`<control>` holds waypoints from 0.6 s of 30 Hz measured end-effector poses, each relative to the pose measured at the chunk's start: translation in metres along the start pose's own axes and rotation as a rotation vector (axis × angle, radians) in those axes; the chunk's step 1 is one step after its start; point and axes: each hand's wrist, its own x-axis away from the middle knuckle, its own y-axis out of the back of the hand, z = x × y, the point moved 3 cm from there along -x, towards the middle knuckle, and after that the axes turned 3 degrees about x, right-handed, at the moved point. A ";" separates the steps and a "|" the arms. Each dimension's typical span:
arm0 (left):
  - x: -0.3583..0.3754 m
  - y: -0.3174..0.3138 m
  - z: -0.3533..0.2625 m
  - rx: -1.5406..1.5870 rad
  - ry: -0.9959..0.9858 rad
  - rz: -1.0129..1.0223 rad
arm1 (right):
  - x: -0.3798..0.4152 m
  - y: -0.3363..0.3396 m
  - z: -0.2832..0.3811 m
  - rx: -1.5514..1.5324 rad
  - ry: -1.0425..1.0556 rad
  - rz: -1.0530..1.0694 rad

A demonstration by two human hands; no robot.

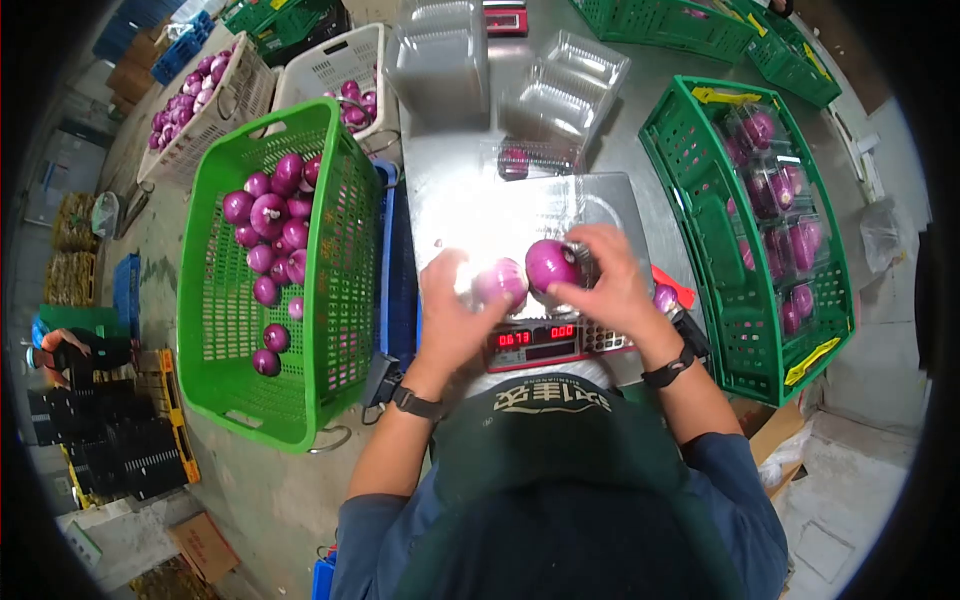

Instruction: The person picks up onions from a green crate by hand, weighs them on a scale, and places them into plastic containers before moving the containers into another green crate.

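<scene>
Over the steel pan of a digital scale (622,205), both my hands are closed around red onions. My left hand (452,312) grips a pale purple onion (503,280), blurred and washed by glare. Beside it, my right hand (612,278) holds a darker red onion (550,264) between thumb and fingers. The two onions nearly touch. Clear plastic shows faintly around them, but glare hides its shape. Below my hands, the scale's red display (535,338) reads 0.673 and 0.00. Just beyond the pan lies a clear plastic box (540,158) with something purple in it.
At left stands a green basket (325,260) of loose onions, with white crates (345,55) behind. Stacked clear trays (437,70) and loose open ones (580,85) sit at the back. On the right, a dark green crate (690,190) holds packed onions. A person (65,350) is far left.
</scene>
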 end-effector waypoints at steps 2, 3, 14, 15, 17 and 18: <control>0.013 0.007 0.023 0.234 0.290 -0.063 | 0.002 0.009 -0.007 -0.008 -0.154 -0.079; 0.018 0.012 0.033 0.345 0.395 -0.077 | 0.001 0.008 -0.019 -0.024 -0.222 -0.099; 0.046 0.010 0.034 1.197 0.841 0.221 | -0.044 -0.009 -0.069 -0.521 -0.676 -0.020; 0.046 0.012 0.034 1.224 0.833 0.224 | -0.033 0.000 -0.062 -0.406 -0.575 0.023; 0.048 0.015 0.035 1.282 0.806 0.231 | -0.009 0.022 -0.031 -0.127 -0.329 0.145; 0.050 0.016 0.038 1.305 0.815 0.230 | 0.005 0.033 -0.011 0.036 -0.182 0.225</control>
